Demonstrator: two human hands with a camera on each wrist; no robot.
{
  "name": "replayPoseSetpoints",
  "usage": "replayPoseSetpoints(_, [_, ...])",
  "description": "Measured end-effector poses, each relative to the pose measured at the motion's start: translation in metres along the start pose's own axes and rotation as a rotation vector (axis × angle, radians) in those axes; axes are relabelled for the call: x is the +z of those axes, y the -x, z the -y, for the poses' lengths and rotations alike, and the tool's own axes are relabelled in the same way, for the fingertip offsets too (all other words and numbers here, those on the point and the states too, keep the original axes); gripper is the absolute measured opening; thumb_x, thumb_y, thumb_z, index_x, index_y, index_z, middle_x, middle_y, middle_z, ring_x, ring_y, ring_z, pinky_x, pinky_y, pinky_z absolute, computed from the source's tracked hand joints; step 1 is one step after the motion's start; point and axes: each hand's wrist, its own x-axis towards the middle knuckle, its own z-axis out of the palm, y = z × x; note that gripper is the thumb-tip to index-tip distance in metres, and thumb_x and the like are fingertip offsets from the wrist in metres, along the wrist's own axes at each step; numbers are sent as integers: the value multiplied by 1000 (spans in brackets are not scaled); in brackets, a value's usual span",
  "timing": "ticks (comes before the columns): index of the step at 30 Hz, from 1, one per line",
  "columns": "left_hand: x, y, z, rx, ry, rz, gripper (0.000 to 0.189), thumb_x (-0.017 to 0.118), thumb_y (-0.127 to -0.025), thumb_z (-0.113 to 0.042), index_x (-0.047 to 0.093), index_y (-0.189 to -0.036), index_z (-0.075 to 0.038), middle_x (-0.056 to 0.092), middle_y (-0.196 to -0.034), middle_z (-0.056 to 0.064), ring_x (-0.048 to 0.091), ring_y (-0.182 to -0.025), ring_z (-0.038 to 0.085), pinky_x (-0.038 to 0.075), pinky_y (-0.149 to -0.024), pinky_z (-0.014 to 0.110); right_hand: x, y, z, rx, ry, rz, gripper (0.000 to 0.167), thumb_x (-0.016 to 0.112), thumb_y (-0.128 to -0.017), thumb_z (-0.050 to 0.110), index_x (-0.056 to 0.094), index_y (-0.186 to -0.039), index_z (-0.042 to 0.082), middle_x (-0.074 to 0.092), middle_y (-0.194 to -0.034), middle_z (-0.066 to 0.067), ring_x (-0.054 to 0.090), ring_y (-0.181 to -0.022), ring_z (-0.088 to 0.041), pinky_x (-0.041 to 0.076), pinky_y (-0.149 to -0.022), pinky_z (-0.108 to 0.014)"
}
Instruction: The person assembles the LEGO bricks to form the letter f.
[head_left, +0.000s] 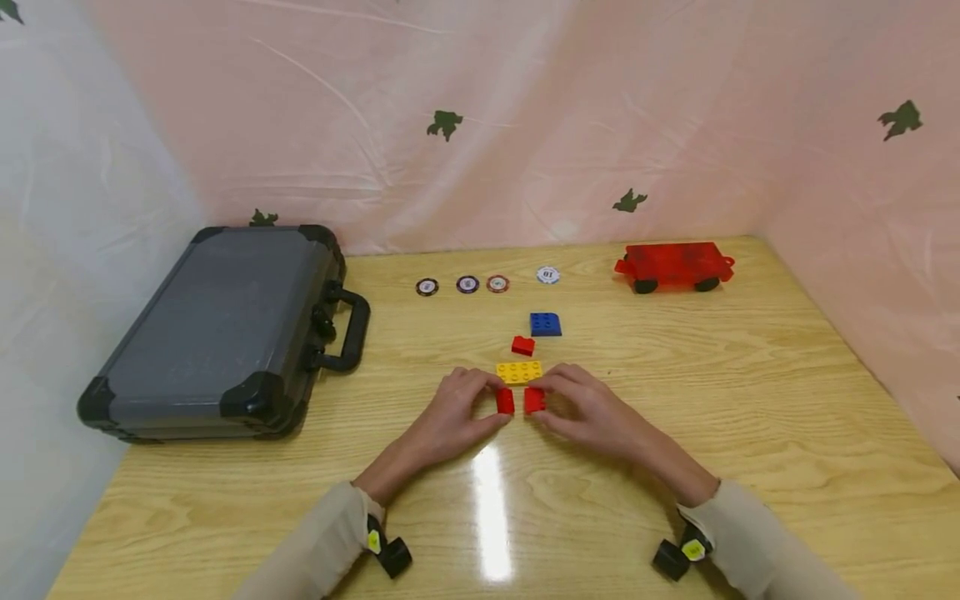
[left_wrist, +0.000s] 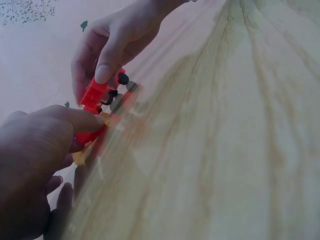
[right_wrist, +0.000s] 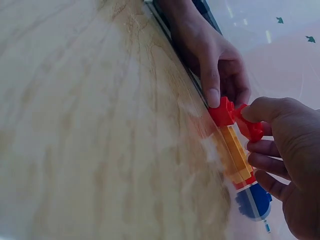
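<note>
Between thumb and fingers, my left hand pinches a small red brick. Facing it across a narrow gap, my right hand pinches another red brick; in the right wrist view this brick looks tilted and raised above the table. Just beyond both hands lies a yellow brick with two rows of studs. Behind that sit a third red brick and a blue brick with one rounded corner.
A grey case with a black handle lies at the left. Several poker chips, including a white one, line the back of the wooden table. A red wheeled toy wagon stands at the back right, before a pink cloth.
</note>
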Motion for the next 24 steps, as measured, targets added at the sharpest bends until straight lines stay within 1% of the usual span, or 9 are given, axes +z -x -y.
replayPoseSetpoints(5, [1,1,1,-30,-15,-3,37,82,-89,-22,67,-119,-6,67,-113,4,54,-105,23,41,-96,45,2,-3,3,23,-2,4,41,82,-90,16,69,-128,7,62,-121,-2,57,-109,-18,52,-94,-42])
replayPoseSetpoints(9, [1,1,2,-48,-19,0,37,83,-89,-22,68,-118,-6,66,-113,4,54,-104,22,41,-94,45,5,-7,5,24,-5,3,41,82,-90,16,68,-127,7,62,-120,-3,57,-109,-18,52,-94,-42])
replayPoseSetpoints(14, [2,1,2,-38,-23,-3,37,82,-88,-22,68,-119,-6,66,-113,4,53,-104,22,41,-94,44,10,-13,6,16,-32,7,35,82,-90,16,68,-121,9,63,-117,-1,57,-110,-18,51,-95,-41])
replayPoseSetpoints(17, [2,0,2,-28,-24,-6,37,82,-88,-21,68,-119,-6,66,-113,3,53,-104,22,42,-94,44,13,-15,6,12,-30,14,33,82,-90,16,70,-120,9,63,-117,-1,57,-110,-18,51,-96,-42])
replayPoseSetpoints(21, [2,0,2,-38,-17,3,36,82,-89,-21,68,-118,-6,66,-113,4,53,-105,22,41,-95,44,14,-17,8,-5,-14,10,37,82,-89,16,70,-123,7,63,-118,-3,57,-109,-19,52,-95,-41])
replayPoseSetpoints(24, [2,0,2,-45,-7,6,36,82,-89,-21,68,-118,-6,66,-114,4,53,-105,22,41,-96,44,15,-19,8,-19,-23,-7,41,83,-89,15,68,-125,5,64,-118,-3,58,-108,-19,53,-93,-40])
